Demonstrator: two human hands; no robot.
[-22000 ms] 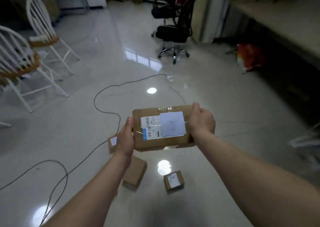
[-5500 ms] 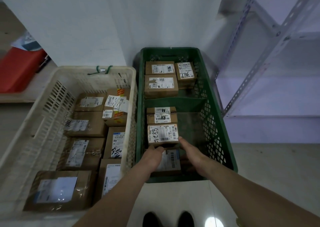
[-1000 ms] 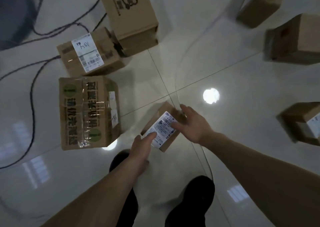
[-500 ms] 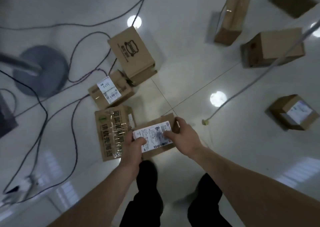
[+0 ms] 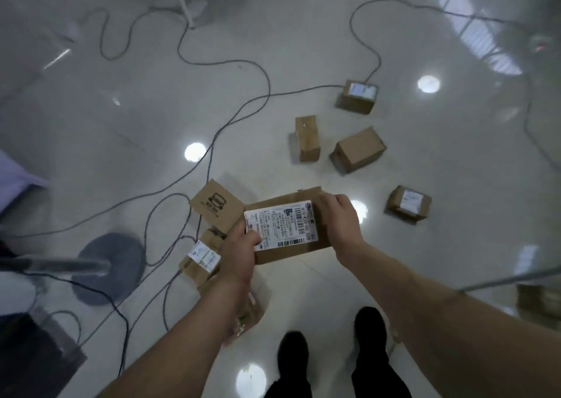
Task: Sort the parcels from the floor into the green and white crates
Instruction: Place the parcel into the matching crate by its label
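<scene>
Brown corrugated cardboard forms the flat rectangular parcel (image 5: 291,250), which is held clear of the glossy pale tiled floor (image 5: 425,276), its white printed shipping label facing up. It is gripped at both short ends. The left hand (image 5: 239,247) is curled round the near left end, with the thumb pressed onto the label. The right hand (image 5: 337,220) is wrapped over the far right corner, its fingers closed on the edge.

The box is judged to be stiff and fairly light, since it is carried level by its ends alone. The faces are likely to flex little, and the contents cannot be told. The label is probably slicker than the bare board, so a firmer hold is expected on the cardboard edges and corners, with fingers underneath for support. A two-handed end grip seems suited to carrying it.

Neither the green nor the white crate is in view. On the floor lie a brown carton with a black printed logo (image 5: 217,205), a small labelled carton (image 5: 202,256) and a plain tilted carton (image 5: 358,150). Dark cables (image 5: 212,152) are trailed among them and could be tripped over.
</scene>
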